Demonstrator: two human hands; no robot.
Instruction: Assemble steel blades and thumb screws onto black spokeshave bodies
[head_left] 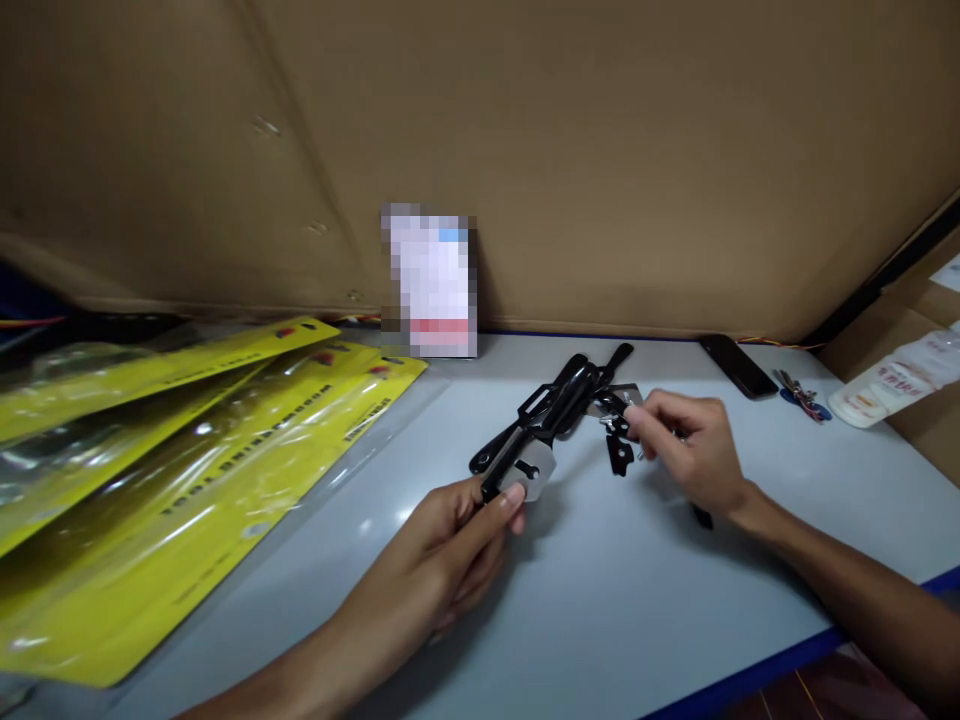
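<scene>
My left hand [469, 545] is closed around the black handle of a spokeshave. Its thumb presses on a silver blade plate [534, 472] with a keyhole-shaped slot. Beyond that hand lie more black spokeshave bodies [570, 395], piled across one another on the table. My right hand [694, 440] hovers at the right of the pile, thumb and fingers pinched together; what they hold, if anything, is too small to make out. Just left of its fingertips are a small black metal plate [620, 453] and some silver bits of hardware. A black end [701, 516] shows below the right wrist.
Yellow blister packs [225, 500] printed with woodworking tool lettering overlap on the left. A blurred-out card [439, 285] leans on the cardboard wall [600, 150]. At the right are a dark phone [739, 366], keys [802, 395] and a white bottle [900, 380] on its side.
</scene>
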